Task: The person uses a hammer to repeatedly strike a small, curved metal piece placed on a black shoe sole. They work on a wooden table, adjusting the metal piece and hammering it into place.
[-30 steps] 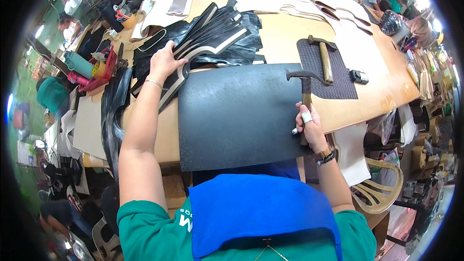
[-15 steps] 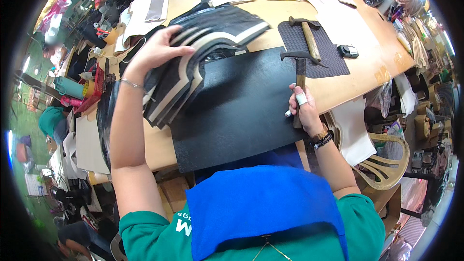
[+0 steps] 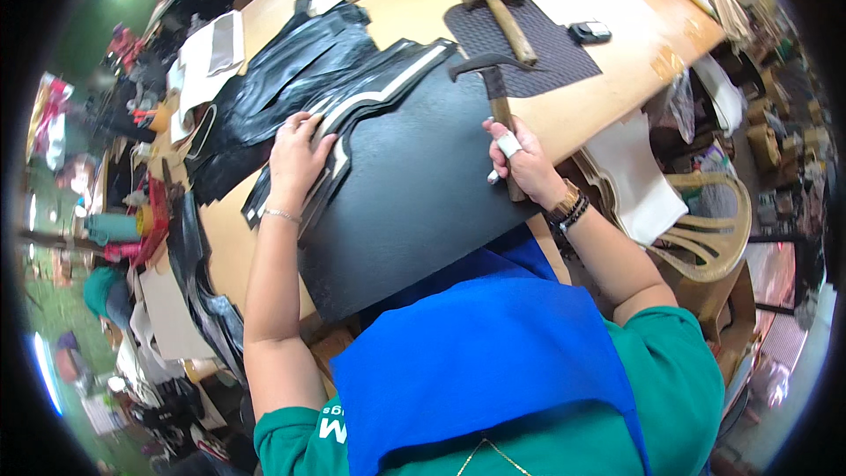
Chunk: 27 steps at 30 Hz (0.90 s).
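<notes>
My left hand point(image 3: 298, 159) holds the near-left part of a stack of curved black leather pieces point(image 3: 392, 78) with pale edging strips, thumb and fingers at its edge. What lies under the fingers is hidden. Part of the stack overlaps a smooth black board point(image 3: 414, 185) in front of me. At the board's right side, my right hand point(image 3: 527, 160) is closed around the wooden handle of a hammer point(image 3: 495, 88), its curved dark head pointing away from me. White tape wraps the right thumb and another finger.
A second hammer point(image 3: 511, 31) rests on a dark textured mat point(image 3: 564, 57) beside a small black device point(image 3: 589, 33). More shiny black leather point(image 3: 300, 62) lies beyond my left hand. A red basket point(image 3: 157, 220) stands at the left, a chair point(image 3: 718, 229) at the right.
The leather stack, lifted and fanned by my left hand before, now lies lower and flatter. My left hand has come down with it. My right hand still holds the hammer; the whole view has shifted.
</notes>
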Tool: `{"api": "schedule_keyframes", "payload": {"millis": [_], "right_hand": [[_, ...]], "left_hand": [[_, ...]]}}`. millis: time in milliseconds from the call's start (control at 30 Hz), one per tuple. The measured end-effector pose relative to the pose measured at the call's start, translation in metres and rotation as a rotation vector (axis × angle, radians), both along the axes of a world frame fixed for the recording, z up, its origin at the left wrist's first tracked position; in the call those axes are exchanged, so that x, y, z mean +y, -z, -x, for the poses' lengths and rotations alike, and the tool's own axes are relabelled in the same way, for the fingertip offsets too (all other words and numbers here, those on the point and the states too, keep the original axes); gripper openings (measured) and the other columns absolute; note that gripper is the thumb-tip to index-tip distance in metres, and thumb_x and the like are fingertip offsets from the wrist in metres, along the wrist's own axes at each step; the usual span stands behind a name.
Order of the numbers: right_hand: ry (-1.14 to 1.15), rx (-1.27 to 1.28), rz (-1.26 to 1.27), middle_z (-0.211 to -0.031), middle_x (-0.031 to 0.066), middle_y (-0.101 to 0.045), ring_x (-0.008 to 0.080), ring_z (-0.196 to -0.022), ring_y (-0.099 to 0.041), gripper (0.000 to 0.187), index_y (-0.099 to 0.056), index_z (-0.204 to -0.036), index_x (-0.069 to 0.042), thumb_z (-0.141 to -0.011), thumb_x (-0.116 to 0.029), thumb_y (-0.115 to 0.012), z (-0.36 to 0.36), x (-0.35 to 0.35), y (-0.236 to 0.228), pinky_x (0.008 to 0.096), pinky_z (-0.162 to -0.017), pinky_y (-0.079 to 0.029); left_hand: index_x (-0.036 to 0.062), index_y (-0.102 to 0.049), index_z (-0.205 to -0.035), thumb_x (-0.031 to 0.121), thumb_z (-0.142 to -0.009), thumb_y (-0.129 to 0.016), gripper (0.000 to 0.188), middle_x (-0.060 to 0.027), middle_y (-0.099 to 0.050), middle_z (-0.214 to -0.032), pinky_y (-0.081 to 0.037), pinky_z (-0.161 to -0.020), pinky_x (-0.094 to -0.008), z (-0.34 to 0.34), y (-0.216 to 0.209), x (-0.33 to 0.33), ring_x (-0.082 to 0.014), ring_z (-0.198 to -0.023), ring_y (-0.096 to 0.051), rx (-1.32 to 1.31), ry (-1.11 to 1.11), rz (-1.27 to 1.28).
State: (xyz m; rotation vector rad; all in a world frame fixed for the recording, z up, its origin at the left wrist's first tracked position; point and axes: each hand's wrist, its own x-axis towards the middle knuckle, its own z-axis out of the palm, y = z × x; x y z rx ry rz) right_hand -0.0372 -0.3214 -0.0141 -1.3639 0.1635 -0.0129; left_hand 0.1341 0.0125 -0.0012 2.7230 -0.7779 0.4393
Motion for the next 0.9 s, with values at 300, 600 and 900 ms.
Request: {"api": "schedule_keyframes", "payload": {"millis": [300, 600, 900], "right_hand": [[0.266, -0.059, 0.396, -0.101, 0.0031, -0.062, 0.011, -0.094, -0.06, 0.038, -0.055, -0.121, 0.001, -0.095, -0.019, -0.074, 0.041, -0.039, 0.004, 0.027, -0.088, -0.05], [0.265, 0.02, 0.352, -0.112, 0.0063, -0.055, 0.013, -0.106, -0.055, 0.044, -0.049, -0.125, -0.001, -0.09, -0.009, -0.075, 0.078, -0.035, 0.032, 0.0281, -0.096, -0.046], [0.487, 0.018, 0.227, -0.114, 0.0043, -0.053, 0.011, -0.104, -0.052, 0.039, -0.048, -0.126, -0.006, -0.093, -0.002, -0.068, 0.088, -0.003, 0.04, 0.0262, -0.088, -0.046]], "left_hand": [[0.0044, -0.065, -0.113, 0.018, -0.078, -0.083, 0.042, -0.0104, -0.066, -0.09, -0.054, -0.083, -0.0368, 0.001, -0.011, 0.004, -0.0244, -0.086, -0.066, 0.294, -0.101, 0.275], [0.0043, -0.068, -0.115, 0.028, -0.072, -0.086, 0.052, -0.0062, -0.062, -0.086, -0.053, -0.074, -0.0339, -0.014, -0.017, 0.007, -0.019, -0.078, -0.062, 0.459, -0.153, 0.111], [0.0024, -0.066, -0.11, 0.018, -0.077, -0.082, 0.039, -0.0038, -0.07, -0.091, -0.051, -0.072, -0.0271, -0.023, -0.052, 0.005, -0.01, -0.079, -0.062, 0.817, -0.026, 0.439]]}}
